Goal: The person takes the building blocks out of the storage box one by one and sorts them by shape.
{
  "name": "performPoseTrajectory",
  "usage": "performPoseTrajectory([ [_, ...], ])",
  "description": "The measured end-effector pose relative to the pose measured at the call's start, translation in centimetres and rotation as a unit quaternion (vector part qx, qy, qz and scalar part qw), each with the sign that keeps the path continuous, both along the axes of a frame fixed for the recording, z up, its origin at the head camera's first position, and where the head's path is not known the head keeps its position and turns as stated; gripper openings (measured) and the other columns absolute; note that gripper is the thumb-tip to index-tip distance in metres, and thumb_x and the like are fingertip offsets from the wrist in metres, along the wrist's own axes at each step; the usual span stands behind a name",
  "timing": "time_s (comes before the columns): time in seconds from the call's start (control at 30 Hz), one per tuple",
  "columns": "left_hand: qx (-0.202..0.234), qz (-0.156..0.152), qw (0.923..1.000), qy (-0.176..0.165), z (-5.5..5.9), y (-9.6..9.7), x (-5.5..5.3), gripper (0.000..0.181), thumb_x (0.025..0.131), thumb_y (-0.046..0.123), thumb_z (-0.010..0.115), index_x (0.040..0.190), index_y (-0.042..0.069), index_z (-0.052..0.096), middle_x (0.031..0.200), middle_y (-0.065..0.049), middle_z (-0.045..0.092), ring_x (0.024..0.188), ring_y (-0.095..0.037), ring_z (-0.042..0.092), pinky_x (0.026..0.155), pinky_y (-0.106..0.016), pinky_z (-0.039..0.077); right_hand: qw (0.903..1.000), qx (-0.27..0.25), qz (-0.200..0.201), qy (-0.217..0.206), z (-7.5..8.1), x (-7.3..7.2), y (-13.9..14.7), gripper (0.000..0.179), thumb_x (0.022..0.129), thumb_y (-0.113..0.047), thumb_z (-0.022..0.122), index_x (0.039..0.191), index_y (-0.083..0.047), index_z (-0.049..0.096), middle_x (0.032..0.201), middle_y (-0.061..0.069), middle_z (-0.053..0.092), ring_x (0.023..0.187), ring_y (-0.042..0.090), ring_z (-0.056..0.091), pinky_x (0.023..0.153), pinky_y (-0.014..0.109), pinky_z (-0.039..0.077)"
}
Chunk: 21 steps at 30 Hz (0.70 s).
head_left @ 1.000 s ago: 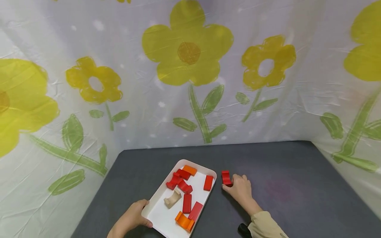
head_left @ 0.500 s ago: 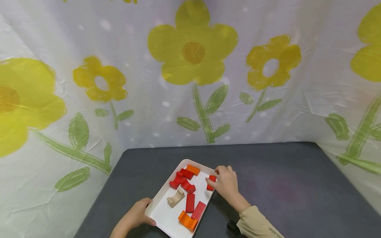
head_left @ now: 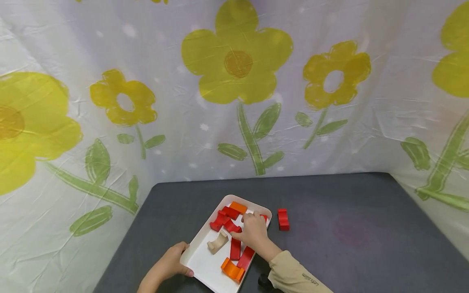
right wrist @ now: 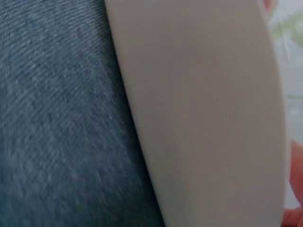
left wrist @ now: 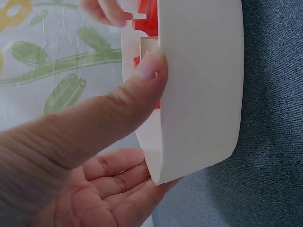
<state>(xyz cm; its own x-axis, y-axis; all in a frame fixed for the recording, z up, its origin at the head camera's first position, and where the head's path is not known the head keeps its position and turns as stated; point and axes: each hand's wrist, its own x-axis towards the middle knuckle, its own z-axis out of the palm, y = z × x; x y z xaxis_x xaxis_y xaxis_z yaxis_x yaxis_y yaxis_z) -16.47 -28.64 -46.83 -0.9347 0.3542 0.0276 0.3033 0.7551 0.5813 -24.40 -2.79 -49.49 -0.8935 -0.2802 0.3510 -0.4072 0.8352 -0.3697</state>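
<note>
My left hand (head_left: 167,263) grips the near-left edge of a white tray (head_left: 202,266). In the left wrist view its thumb lies over the tray wall (left wrist: 203,85) and the other fingers are at the corner. My right hand (head_left: 255,232) reaches over the tray's right side, thumb and fingers spread around a red arched block (head_left: 231,226). Two red rectangular blocks (head_left: 235,248) and a plain wooden arch block (head_left: 218,243) lie nearby. On the dark table, right of the tray, stands a red block (head_left: 283,219) with a curved notch.
Orange blocks (head_left: 238,208) sit at the tray's far end and an orange arch (head_left: 232,270) at its near end. More red blocks (head_left: 219,221) are bunched at the left. A flower-printed curtain (head_left: 176,142) hangs behind the dark table (head_left: 340,248).
My right hand has let go of the notched red block on the table and moved left over the tray. My left hand keeps its grip on the tray.
</note>
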Motion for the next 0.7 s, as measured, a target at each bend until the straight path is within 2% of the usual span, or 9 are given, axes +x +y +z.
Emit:
performPoseTrajectory([
  [0.13, 0.001, 0.002, 1.0000, -0.001, -0.2, 0.0, 0.0, 0.060, 0.046, 0.019, 0.086, 0.090, -0.007, 0.053, 0.078, -0.004, 0.053, 0.068, -0.019, 0.047, 0.060, -0.032, 0.040, 0.9998, 0.013, -0.006, -0.012, -0.3, 0.1, -0.4, 0.038, 0.063, -0.041, 0.076, 0.066, -0.010, 0.054, 0.056, -0.004, 0.041, 0.066, 0.016, 0.038, 0.056, 0.029, 0.033],
  [0.3, 0.003, 0.001, 1.0000, -0.004, -0.2, -0.1, 0.0, 0.060, 0.046, 0.018, 0.086, 0.090, -0.007, 0.053, 0.078, -0.005, 0.053, 0.068, -0.019, 0.047, 0.060, -0.031, 0.040, 0.9999, 0.006, 0.013, -0.006, -0.7, -0.2, -0.4, 0.035, 0.065, -0.036, 0.076, 0.063, -0.011, 0.052, 0.052, -0.005, 0.037, 0.060, 0.014, 0.036, 0.054, 0.027, 0.031],
  [0.43, 0.008, 0.001, 1.0000, -0.006, -0.1, -0.1, -0.1, 0.060, 0.047, 0.018, 0.086, 0.090, -0.007, 0.052, 0.079, -0.005, 0.052, 0.069, -0.019, 0.047, 0.060, -0.031, 0.040, 0.9996, -0.012, 0.027, -0.005, -1.2, -0.5, -0.3, 0.032, 0.066, -0.033, 0.074, 0.067, -0.010, 0.051, 0.054, -0.005, 0.037, 0.058, 0.014, 0.036, 0.051, 0.025, 0.032],
  [0.6, 0.000, -0.005, 1.0000, -0.001, 0.0, 0.0, -0.1, 0.059, 0.047, 0.016, 0.086, 0.090, -0.007, 0.052, 0.079, -0.006, 0.052, 0.069, -0.020, 0.047, 0.061, -0.032, 0.040, 0.9969, -0.054, 0.047, -0.032, -1.5, -0.6, -0.2, 0.031, 0.067, -0.027, 0.073, 0.071, -0.009, 0.049, 0.056, -0.004, 0.036, 0.058, 0.013, 0.036, 0.049, 0.022, 0.033],
  [0.7, 0.004, -0.007, 1.0000, 0.003, 0.0, -0.2, 0.0, 0.061, 0.047, 0.019, 0.086, 0.090, -0.008, 0.052, 0.079, -0.006, 0.052, 0.069, -0.019, 0.047, 0.061, -0.032, 0.040, 0.9955, -0.073, 0.052, -0.031, -1.5, -0.5, -0.2, 0.031, 0.067, -0.026, 0.074, 0.071, -0.009, 0.048, 0.056, -0.005, 0.036, 0.058, 0.012, 0.035, 0.049, 0.022, 0.033],
])
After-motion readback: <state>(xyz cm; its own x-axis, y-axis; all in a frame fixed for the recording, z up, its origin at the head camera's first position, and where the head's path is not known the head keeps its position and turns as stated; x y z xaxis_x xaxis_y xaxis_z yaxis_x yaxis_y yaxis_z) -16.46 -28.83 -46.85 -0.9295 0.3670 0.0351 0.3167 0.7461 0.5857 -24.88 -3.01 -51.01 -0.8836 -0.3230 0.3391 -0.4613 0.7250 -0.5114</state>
